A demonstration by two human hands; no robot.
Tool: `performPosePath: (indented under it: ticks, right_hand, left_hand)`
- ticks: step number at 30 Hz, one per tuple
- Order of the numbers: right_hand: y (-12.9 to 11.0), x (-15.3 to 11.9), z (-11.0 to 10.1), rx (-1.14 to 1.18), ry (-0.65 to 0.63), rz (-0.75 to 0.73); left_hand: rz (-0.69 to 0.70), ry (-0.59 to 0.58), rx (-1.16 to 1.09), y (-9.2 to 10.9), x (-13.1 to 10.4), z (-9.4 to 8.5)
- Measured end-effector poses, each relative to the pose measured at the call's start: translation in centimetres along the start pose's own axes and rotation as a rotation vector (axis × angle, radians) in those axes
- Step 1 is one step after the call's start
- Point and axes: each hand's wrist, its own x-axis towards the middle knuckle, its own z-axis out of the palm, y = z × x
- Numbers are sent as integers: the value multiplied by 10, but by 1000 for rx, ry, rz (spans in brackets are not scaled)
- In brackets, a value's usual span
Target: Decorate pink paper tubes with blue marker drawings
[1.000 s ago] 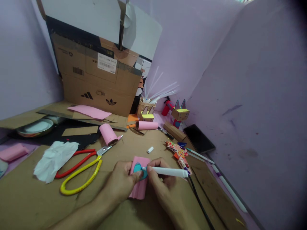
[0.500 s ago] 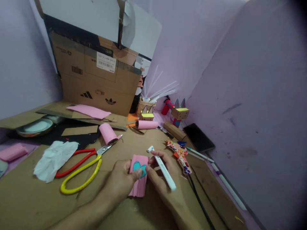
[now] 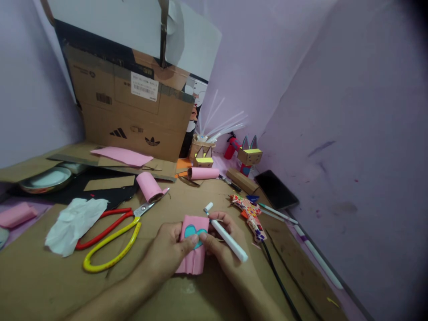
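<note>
A pink paper piece [image 3: 195, 263] with a blue heart [image 3: 190, 230] on its front is held between my two hands above the cardboard. My left hand [image 3: 169, 249] grips its left side, the thumb lying over the heart. On the right side, the thumb of my right hand [image 3: 224, 245] presses on the heart's edge. A white marker [image 3: 230, 240] also rests in my right hand, its dark tip pointing up and left. Just beyond that tip lies a small white cap [image 3: 208, 206].
Red and yellow scissors [image 3: 112, 240] and crumpled tissue [image 3: 75, 225] lie left. Pink rolls [image 3: 149, 186] are farther back. A patterned glue gun [image 3: 250, 214] with a black cable and a dark tablet [image 3: 277, 189] sit right. A cardboard box [image 3: 133, 116] stands behind.
My right thumb has shifted slightly up and left onto the heart's edge. The marker has turned slightly, its back end moving a little right and up.
</note>
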Motion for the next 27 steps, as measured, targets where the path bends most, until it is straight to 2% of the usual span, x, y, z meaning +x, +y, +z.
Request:
performPosePath:
  ticks: [6,15,20,22,25,27]
  right_hand:
    - [-4,-2,0,-24,25,-42]
    - [-3,-3,2,-13,36,-47]
    - [-4,-3,0,-123,55,-118]
    - [-7,-2,-3,-155,105,-161]
    - [-13,-2,-9,-71,256,-235]
    - [-15,-4,-11,-37,308,-311]
  left_hand:
    - [7,19,26,-3,-2,1]
    - [-27,-20,-22,2,-3,1]
    - [4,18,31,4,-3,0]
    - [-13,36,41,5,-3,0]
    - [-43,79,57,7,-3,1]
    - [-48,86,52,7,-3,1]
